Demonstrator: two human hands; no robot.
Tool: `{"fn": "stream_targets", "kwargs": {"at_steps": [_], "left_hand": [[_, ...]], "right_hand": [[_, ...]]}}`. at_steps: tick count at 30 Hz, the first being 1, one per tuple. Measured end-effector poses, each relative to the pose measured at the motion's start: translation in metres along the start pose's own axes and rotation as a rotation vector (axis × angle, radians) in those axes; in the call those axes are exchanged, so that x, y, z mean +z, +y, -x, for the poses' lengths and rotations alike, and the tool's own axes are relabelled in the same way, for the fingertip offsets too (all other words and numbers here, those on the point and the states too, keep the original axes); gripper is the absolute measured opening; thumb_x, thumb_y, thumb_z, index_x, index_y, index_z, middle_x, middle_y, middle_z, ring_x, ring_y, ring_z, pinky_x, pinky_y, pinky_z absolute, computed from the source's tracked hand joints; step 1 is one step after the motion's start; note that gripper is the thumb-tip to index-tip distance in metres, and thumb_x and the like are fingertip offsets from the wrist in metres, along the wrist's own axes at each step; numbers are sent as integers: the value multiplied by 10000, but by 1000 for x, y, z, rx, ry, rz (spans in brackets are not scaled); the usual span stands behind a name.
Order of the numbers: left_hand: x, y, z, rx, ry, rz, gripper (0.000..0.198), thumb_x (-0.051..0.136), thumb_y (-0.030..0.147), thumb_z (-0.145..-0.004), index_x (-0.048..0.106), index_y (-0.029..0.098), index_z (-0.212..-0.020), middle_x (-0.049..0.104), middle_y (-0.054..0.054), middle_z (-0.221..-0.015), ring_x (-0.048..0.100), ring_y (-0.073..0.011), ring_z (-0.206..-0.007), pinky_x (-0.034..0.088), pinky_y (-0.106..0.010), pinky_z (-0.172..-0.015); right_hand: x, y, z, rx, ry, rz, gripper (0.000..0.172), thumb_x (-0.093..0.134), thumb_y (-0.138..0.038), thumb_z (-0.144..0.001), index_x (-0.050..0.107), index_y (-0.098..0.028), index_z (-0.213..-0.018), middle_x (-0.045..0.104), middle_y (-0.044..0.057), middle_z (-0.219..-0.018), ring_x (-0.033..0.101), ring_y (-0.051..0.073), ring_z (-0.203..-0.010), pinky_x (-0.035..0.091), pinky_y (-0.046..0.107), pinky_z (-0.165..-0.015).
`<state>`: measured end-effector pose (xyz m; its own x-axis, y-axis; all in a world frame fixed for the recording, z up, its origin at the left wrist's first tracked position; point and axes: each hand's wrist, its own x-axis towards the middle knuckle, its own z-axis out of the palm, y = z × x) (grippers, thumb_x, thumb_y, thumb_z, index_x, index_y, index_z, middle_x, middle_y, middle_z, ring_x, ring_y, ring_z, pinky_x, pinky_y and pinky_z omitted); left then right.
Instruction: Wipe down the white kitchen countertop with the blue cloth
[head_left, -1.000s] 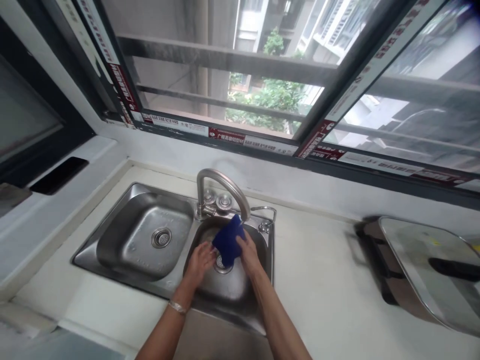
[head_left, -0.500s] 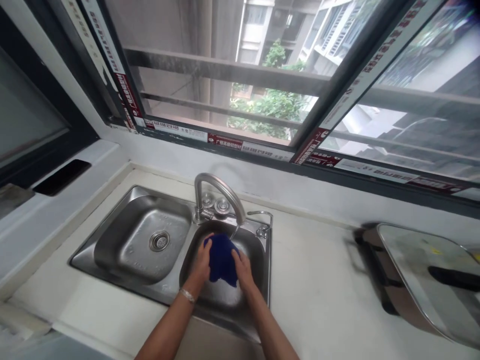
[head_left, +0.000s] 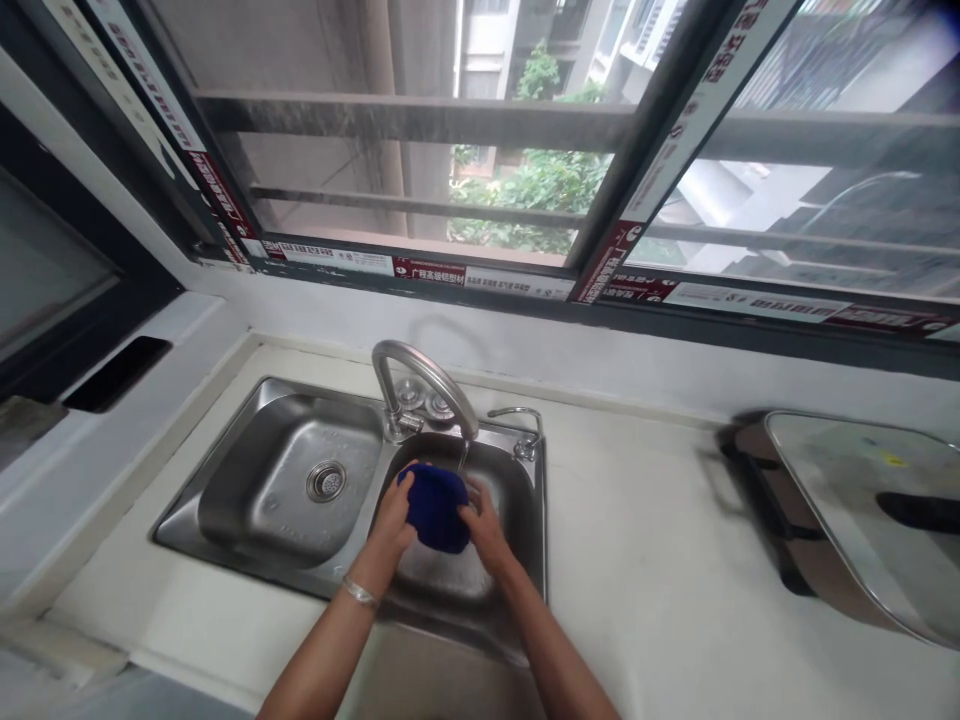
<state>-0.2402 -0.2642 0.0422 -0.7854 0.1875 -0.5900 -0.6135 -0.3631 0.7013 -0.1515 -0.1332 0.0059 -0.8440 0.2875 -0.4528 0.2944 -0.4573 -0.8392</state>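
Observation:
A dark blue cloth (head_left: 435,506) is bunched up between both my hands over the right basin of a steel double sink (head_left: 225,470). My left hand (head_left: 391,520) grips its left side and my right hand (head_left: 482,528) grips its right side, fingers closed on the fabric. The curved steel faucet (head_left: 420,372) ends just above the cloth, and a thin stream of water runs onto it. A bracelet sits on my left wrist.
The left basin with its drain (head_left: 326,480) lies beside the cloth. A pale countertop (head_left: 637,560) stretches right to a pan with a glass lid (head_left: 855,520). A barred window (head_left: 480,150) runs along the back wall.
The cloth hung open from my right hand under the spout; now both hands have gathered it into a bundle beneath the water. The view shifted slightly.

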Motion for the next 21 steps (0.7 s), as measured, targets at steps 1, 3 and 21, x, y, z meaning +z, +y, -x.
{"fn": "stream_targets", "kwargs": {"at_steps": [1,3,21], "left_hand": [[-1,1,-2,-14,7,25,407,720,330,-814,646,201,-1194,746,-84,-1101,709,-235,-1009,574,-336,-886],[-2,2,-8,-44,12,41,406,741,302,-789,657,181,-1168,755,-87,-1048,719,-230,-955,579,-340,-865],[-16,24,-52,-106,38,0,234,736,257,-827,708,184,-1048,749,-86,-1009,705,-195,-892,549,-295,-863]], "right_hand": [[-2,0,0,16,-40,3,810,778,-538,-698,472,-251,-1391,658,95,-1262,651,272,-1086,547,426,-916],[-4,-1,1,25,-121,50,762,791,-547,-702,522,-262,-1355,677,72,-1236,639,277,-1129,511,454,-1001],[-8,-61,-52,-65,-34,104,571,628,-735,-751,710,-202,-941,737,54,-864,651,205,-764,539,337,-721]]}}
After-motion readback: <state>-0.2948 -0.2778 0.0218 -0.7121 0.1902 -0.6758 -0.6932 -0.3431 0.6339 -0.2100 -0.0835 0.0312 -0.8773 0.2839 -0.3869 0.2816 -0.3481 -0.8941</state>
